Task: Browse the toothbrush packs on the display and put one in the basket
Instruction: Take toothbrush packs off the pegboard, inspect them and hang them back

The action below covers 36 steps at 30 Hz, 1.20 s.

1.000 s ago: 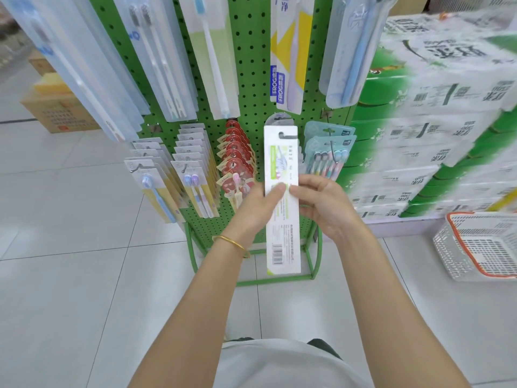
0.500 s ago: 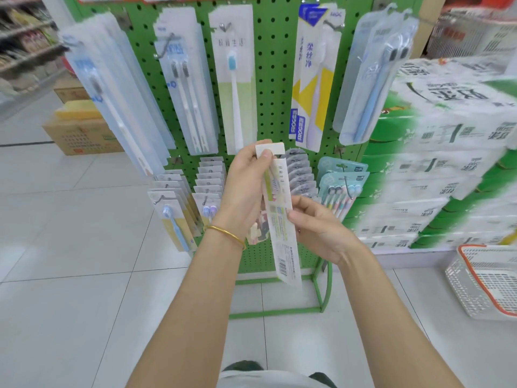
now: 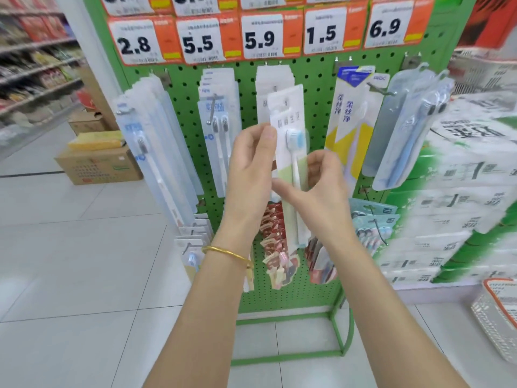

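Observation:
I hold a white and pale-green toothbrush pack (image 3: pixel 287 127) upright in front of the green pegboard display (image 3: pixel 314 88), its front side with a single blue-headed brush facing me. My left hand (image 3: pixel 249 169) pinches its left edge with thumb and fingers. From the right, my right hand (image 3: pixel 321 189) grips the pack around its middle. A matching pack hangs on the hook right behind it. The white basket with an orange rim (image 3: pixel 499 312) sits on the floor at the far right edge, partly cut off.
Other toothbrush packs hang in two rows, with price tags (image 3: pixel 260 35) across the top. Stacked green and white tissue packs (image 3: pixel 461 197) stand to the right. Cardboard boxes (image 3: pixel 98 165) lie on the tiled floor at left, beside shelves.
The pack has been turned from its barcode side to its front and raised to the upper row of hooks. My view has tilted up, revealing the price tags.

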Motion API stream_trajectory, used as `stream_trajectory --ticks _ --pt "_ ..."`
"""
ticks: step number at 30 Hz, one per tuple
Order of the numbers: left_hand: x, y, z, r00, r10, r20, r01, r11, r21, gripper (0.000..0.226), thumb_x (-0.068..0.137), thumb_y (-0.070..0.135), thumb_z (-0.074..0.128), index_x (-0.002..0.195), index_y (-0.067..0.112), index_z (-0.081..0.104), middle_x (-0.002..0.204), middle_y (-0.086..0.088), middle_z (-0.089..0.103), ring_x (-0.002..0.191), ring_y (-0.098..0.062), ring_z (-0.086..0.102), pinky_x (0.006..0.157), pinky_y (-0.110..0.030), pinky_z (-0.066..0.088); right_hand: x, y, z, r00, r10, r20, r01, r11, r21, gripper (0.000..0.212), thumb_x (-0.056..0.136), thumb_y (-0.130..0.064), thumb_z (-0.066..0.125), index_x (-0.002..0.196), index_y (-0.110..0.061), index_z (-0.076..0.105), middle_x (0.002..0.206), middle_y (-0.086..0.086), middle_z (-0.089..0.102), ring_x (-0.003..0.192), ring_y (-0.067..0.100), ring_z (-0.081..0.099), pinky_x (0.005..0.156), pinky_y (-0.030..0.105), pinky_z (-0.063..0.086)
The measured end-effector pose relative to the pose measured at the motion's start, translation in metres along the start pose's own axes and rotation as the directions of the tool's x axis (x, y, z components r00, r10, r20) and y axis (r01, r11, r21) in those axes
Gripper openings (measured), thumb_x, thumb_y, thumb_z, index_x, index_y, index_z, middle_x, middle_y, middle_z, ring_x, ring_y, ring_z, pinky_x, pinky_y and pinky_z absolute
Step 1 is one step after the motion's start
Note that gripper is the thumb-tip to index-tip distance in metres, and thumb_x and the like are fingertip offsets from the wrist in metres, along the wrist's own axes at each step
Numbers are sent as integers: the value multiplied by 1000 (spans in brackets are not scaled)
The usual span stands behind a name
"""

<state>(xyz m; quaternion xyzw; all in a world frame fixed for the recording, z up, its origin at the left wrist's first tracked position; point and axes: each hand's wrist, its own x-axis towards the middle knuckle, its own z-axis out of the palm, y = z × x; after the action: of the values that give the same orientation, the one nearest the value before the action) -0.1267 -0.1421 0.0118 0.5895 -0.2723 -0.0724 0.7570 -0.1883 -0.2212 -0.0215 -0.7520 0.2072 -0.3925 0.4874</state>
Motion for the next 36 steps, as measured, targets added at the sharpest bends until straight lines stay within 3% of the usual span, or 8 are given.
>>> stream_trajectory --ticks 9,14,18,20,23,28,33,36 --pt "19 -5 -9 995 95 23 -97 992 86 19 94 22 51 109 12 56 108 -5 64 95 -11 60 85 -28 50 9 -6 26 991 -46 -128 19 979 -205 60 66 -49 75 101 -21 35 100 -2 51 90 18 52 77 42 47" --pt "27 -11 -9 994 105 40 -110 984 140 9 96 12 50 96 14 58 90 3 62 81 -5 58 73 -18 47 12 2 33 992 -49 -112 20 969 -245 57 68 -48 74 101 -18 38 97 -3 46 86 19 50 71 41 47" --pt "32 -14 -10 992 123 38 -128 969 211 21 96 13 48 79 22 54 70 12 50 60 5 45 60 -8 37 18 19 28 999 -38 -25 36 997 -70 48 76 -41 71 109 -18 46 106 -2 50 93 10 51 79 22 45" --pt "35 -15 -12 991 130 41 -136 965 223 18 96 14 49 83 24 57 78 13 55 67 7 49 65 -8 40 27 24 23 996 -38 -75 44 996 82 33 86 -27 63 115 -17 50 110 0 54 96 8 54 82 14 42" --pt "36 -17 -13 992 116 39 -122 966 226 14 96 16 50 89 24 58 87 13 60 77 5 54 72 -10 45 55 20 19 982 -84 -167 102 990 100 22 94 -10 52 115 -15 56 110 0 59 102 10 55 87 14 42" --pt "35 -19 -12 993 108 37 -113 966 232 10 96 15 50 103 20 55 95 15 60 81 10 55 73 -6 43 92 4 21 987 -128 -99 141 980 143 11 93 -9 55 99 -16 60 92 -7 62 84 2 57 74 13 45" --pt "33 -19 -11 986 164 -2 -157 945 289 18 94 12 51 111 19 49 104 14 55 88 15 52 76 -4 41 102 7 25 997 -78 -26 82 967 242 13 90 -5 57 91 -17 61 95 5 68 84 13 62 75 26 52" --pt "30 -21 -10 980 197 -16 -182 931 316 25 94 13 52 118 15 47 115 5 52 103 6 51 86 -11 44 104 8 26 996 -80 -36 86 962 258 15 90 -6 58 86 -19 63 92 7 68 82 14 62 76 31 52"
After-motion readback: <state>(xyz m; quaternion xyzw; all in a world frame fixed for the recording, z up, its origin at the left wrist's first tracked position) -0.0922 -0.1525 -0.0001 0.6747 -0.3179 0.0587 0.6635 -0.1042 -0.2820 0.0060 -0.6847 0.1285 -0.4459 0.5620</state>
